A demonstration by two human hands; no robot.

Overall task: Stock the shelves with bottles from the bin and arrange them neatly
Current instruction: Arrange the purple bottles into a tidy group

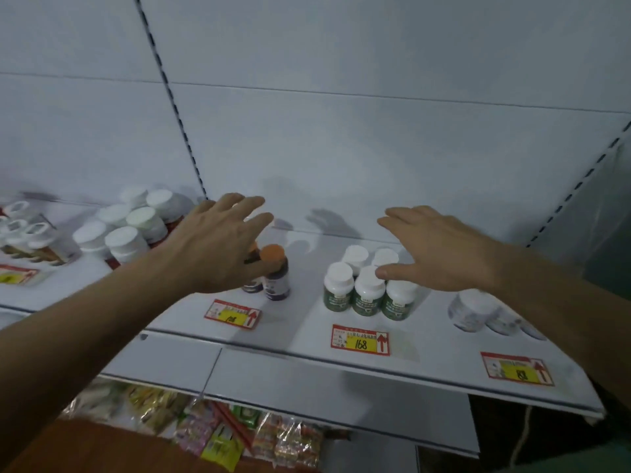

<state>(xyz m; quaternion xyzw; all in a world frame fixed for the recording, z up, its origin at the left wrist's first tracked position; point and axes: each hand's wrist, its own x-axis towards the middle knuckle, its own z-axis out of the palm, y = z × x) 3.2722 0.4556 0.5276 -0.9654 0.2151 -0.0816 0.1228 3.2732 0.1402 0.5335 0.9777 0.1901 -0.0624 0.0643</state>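
- My left hand (218,244) hangs over the white shelf (300,332) with fingers spread and nearly straight, gripping nothing.
- My left thumb lies against the orange cap of the front dark bottle (276,276); a second orange-capped bottle (252,268) stands just behind it, mostly covered by my hand.
- My right hand (440,247) is flat and released, palm down, above the green-label bottles (367,290); its thumb tip sits over the cap of the middle front bottle. I cannot tell whether it touches.
- The green-label bottles stand upright in a tight cluster, three in front and two behind, all with white caps.
- Between the two bottle groups lies a bare strip of shelf.
- Price tags with yellow fields are fixed along the shelf front: one (233,314) below the orange-capped pair, one reading 168 (360,340) below the green cluster, one (517,369) further right.
- To the left stands a block of white-lidded jars (126,230), partly behind my left wrist.
- At right, pale white-capped containers (473,310) are blurred; their labels are unreadable.
- Below the shelf, packets in clear wrap (239,435) are cut off by the shelf edge.
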